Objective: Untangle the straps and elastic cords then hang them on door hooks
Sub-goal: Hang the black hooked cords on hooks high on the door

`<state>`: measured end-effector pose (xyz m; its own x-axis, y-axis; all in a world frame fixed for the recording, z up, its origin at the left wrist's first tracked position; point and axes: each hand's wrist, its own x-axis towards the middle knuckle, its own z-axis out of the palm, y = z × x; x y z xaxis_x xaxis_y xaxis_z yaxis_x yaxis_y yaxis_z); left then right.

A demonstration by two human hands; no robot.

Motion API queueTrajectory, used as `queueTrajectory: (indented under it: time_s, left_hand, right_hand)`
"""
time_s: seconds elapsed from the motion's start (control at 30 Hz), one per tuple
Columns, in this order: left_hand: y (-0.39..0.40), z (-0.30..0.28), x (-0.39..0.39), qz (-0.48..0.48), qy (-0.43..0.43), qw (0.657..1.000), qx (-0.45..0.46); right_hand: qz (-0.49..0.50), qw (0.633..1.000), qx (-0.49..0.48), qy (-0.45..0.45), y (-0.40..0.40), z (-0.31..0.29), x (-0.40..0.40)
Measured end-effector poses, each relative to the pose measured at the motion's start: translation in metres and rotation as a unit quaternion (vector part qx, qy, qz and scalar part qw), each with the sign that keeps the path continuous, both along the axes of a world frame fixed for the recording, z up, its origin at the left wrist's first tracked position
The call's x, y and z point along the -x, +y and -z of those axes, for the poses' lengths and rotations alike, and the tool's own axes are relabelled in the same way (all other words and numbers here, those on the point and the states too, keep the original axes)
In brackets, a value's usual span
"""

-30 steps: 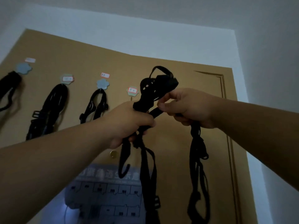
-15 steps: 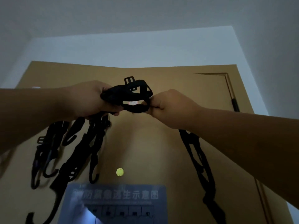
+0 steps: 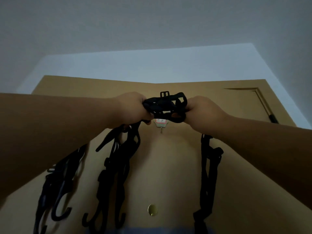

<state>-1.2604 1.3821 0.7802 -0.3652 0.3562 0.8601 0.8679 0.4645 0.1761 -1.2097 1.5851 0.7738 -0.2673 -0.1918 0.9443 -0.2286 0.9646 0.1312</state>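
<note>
Both hands up at the door (image 3: 185,162). Left hand (image 3: 133,109) is curled tight round a bunch of black straps (image 3: 166,107); right hand (image 3: 200,111) pinches the other end, so the bundle stretches between them just above the hook (image 3: 161,125). Loose ends dangle below each fist. More cords (image 3: 57,186) hang at left, partly hidden by the forearm. Dim light; the tangle's loops are hard to separate.
</note>
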Motion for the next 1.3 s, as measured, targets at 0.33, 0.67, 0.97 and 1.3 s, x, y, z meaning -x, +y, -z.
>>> queueTrajectory:
  time_s: [0.33,0.67,0.97,1.3]
  left_hand:
    - [0.027,-0.023,0.051,-0.049,-0.015,0.997,-0.049]
    - [0.037,-0.019,0.077,-0.111,-0.048,0.991,-0.065]
    - [0.038,0.004,0.077,-0.128,-0.047,0.991,0.006]
    - [0.021,0.006,0.053,-0.186,0.000,0.982,0.027]
  right_hand:
    - [0.020,0.999,-0.001,0.032,0.009,-0.023,0.055]
    - [-0.007,0.998,0.018,-0.063,0.012,-0.029,0.087]
    - [0.064,0.994,-0.038,-0.078,0.015,-0.011,0.075]
    - [0.107,0.989,-0.064,-0.083,0.013,0.000,0.058]
